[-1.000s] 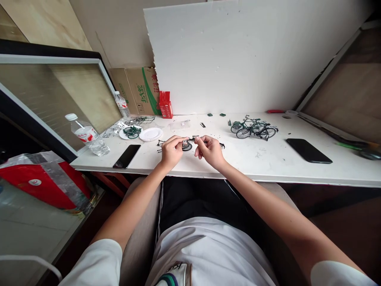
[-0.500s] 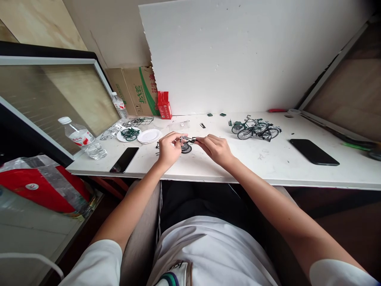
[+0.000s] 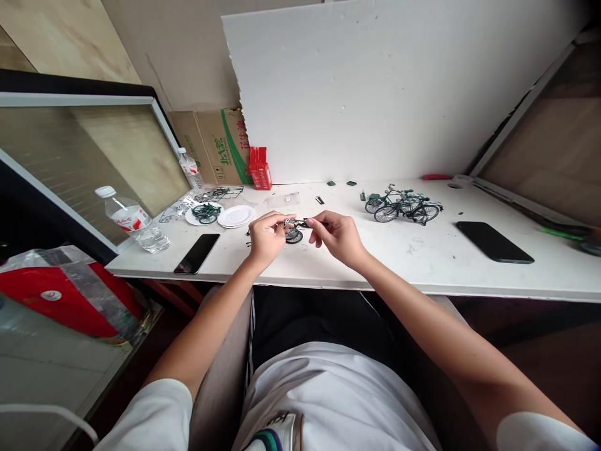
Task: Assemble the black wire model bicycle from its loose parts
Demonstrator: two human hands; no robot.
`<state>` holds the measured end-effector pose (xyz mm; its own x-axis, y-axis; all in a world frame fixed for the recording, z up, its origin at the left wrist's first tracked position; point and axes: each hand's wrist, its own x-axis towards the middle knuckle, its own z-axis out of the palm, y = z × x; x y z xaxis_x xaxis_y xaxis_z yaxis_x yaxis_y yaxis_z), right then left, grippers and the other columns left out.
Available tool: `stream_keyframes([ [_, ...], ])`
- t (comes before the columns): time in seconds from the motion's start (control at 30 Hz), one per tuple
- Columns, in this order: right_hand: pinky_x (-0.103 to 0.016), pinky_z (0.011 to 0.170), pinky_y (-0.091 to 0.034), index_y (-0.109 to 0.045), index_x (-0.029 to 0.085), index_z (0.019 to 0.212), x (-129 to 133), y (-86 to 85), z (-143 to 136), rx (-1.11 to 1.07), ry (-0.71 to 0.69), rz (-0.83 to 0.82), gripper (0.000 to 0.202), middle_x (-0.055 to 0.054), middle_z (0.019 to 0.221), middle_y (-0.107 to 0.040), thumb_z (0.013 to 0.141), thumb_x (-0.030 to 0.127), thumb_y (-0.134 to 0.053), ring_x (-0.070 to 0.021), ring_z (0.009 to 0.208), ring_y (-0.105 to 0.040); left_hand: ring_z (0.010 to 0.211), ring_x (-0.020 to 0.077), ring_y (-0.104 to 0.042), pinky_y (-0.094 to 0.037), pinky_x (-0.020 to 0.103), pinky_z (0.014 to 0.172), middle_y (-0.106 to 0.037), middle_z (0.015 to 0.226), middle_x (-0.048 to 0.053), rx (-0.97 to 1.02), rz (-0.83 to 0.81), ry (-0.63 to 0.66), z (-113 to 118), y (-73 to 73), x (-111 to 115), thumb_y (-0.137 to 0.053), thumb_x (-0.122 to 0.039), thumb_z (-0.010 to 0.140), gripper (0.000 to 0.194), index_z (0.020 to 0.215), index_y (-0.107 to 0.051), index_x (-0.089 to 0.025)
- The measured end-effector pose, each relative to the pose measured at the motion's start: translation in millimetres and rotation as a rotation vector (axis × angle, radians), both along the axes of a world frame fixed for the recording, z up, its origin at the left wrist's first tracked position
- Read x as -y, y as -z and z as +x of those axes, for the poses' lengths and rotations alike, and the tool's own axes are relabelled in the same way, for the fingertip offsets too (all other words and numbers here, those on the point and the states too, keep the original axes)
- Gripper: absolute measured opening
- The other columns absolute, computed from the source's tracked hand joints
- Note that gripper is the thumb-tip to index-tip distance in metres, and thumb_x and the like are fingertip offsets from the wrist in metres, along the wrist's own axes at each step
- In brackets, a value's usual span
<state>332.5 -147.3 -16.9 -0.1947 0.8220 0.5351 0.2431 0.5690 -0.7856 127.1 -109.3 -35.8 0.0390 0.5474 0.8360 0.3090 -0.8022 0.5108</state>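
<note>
My left hand [image 3: 267, 239] is closed around a small dark model bicycle [image 3: 293, 235], held just above the white table. One spoked wheel shows to the right of the fingers, and the palm hides much of the frame. My right hand [image 3: 339, 237] pinches a slim dark piece [image 3: 325, 223] between thumb and fingertips, at the right end of the model bicycle. Whether that piece is joined to the bicycle I cannot tell. To the right, a dark model bicycle [image 3: 408, 212] and a green one [image 3: 373, 203] stand close together.
White plates [image 3: 236, 215] lie at the left, one bearing green bicycle parts [image 3: 206, 213]. A black phone [image 3: 197, 253], water bottle [image 3: 134, 219] and red box [image 3: 260, 168] are on that side. Another dark phone [image 3: 494, 241] lies right. A white board [image 3: 357, 94] stands behind.
My right hand has turned, its fingers opening out below the pinch, and a slim dark piece now shows past the fingertips. The left hand keeps its hold. The view has shifted slightly.
</note>
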Motion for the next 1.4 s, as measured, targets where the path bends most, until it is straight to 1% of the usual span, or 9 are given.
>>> stream_keyframes([
  [0.17,-0.027,0.048,-0.047,-0.067,0.02,0.086,7.4,-9.3,-5.7,-0.153,-0.033,-0.151,0.059,-0.005,0.064,-0.075,0.09,0.078,-0.068,-0.0154,0.047,-0.062,0.078,0.0159,-0.077,-0.059,0.027,0.074,-0.082,0.093,0.006,0.04,0.078,-0.036,5.3,3.9,6.8,-0.057,0.001,0.087,0.038,0.102,-0.085,-0.02],
  [0.27,-0.028,0.049,-0.046,-0.069,0.019,0.092,8.5,-8.9,-5.5,-0.115,0.003,-0.122,0.061,-0.005,0.065,-0.075,0.094,0.079,-0.061,-0.0159,0.048,-0.062,0.076,0.0159,-0.076,-0.059,0.028,0.074,-0.083,0.096,0.006,0.114,0.015,-0.04,13.6,6.4,11.6,-0.063,-0.007,0.091,0.027,0.103,-0.085,-0.02],
  [0.4,-0.03,0.063,-0.049,-0.069,0.02,0.098,4.9,-7.9,1.1,0.143,0.154,0.185,0.055,-0.005,0.072,-0.073,0.107,0.069,-0.045,-0.0183,0.062,-0.066,0.068,0.0144,-0.074,-0.059,0.026,0.069,-0.083,0.105,0.01,0.27,-0.186,0.025,24.8,4.4,16.1,-0.074,-0.023,0.094,0.015,0.104,-0.082,-0.017],
  [0.53,-0.032,0.064,-0.046,-0.063,0.02,0.113,-1.1,-8.5,9.7,0.44,0.255,0.492,0.043,-0.013,0.099,-0.075,0.116,0.051,-0.033,-0.023,0.085,-0.067,0.068,0.0142,-0.074,-0.059,0.026,0.069,-0.083,0.107,0.01,0.24,-0.211,0.044,26.3,1.8,17.4,-0.076,-0.026,0.093,0.014,0.103,-0.082,-0.018],
  [0.67,-0.033,0.057,-0.039,-0.062,0.021,0.113,-2.6,-9.7,14.8,0.615,0.313,0.644,0.028,-0.011,0.096,-0.072,0.116,0.037,-0.038,-0.0242,0.09,-0.063,0.07,0.0151,-0.075,-0.059,0.026,0.068,-0.083,0.105,0.01,0.225,-0.216,0.051,23.1,0.2,19.7,-0.075,-0.027,0.094,0.014,0.103,-0.082,-0.018],
  [0.83,-0.036,0.066,-0.045,-0.071,0.025,0.118,-1.7,-5.5,18.6,0.596,0.397,0.829,0.022,-0.008,0.089,-0.075,0.112,0.031,-0.051,-0.0234,0.085,-0.064,0.068,0.0149,-0.075,-0.06,0.026,0.067,-0.083,0.103,0.01,0.226,-0.23,0.054,22.4,-3.6,27.2,-0.075,-0.026,0.093,0.014,0.103,-0.081,-0.018],
  [1.07,-0.034,0.062,-0.041,-0.078,0.024,0.111,2.9,6.0,12.4,0.506,0.39,0.77,0.025,-0.005,0.074,-0.074,0.111,0.033,-0.054,-0.0184,0.066,-0.064,0.068,0.0143,-0.074,-0.06,0.026,0.068,-0.084,0.104,0.009,0.245,-0.239,0.031,22.2,-1.7,33.5,-0.075,-0.023,0.091,0.015,0.103,-0.081,-0.016],
  [1.23,-0.03,0.066,-0.048,-0.079,0.023,0.106,11.0,7.2,4.6,0.387,0.374,0.653,0.032,-0.006,0.075,-0.075,0.112,0.035,-0.049,-0.018,0.067,-0.066,0.066,0.0143,-0.073,-0.06,0.026,0.067,-0.084,0.1,0.009,0.253,-0.23,0.015,22.7,-0.4,36.5,-0.073,-0.017,0.089,0.012,0.096,-0.081,-0.016],
  [1.4,-0.03,0.068,-0.052,-0.078,0.022,0.099,15.2,6.6,-1.1,0.207,0.301,0.491,0.039,-0.006,0.076,-0.077,0.112,0.042,-0.048,-0.0186,0.068,-0.071,0.068,0.014,-0.073,-0.058,0.025,0.066,-0.083,0.099,0.007,0.199,-0.144,-0.037,22.3,3.8,36.2,-0.067,-0.012,0.09,0.019,0.099,-0.083,-0.018],
])
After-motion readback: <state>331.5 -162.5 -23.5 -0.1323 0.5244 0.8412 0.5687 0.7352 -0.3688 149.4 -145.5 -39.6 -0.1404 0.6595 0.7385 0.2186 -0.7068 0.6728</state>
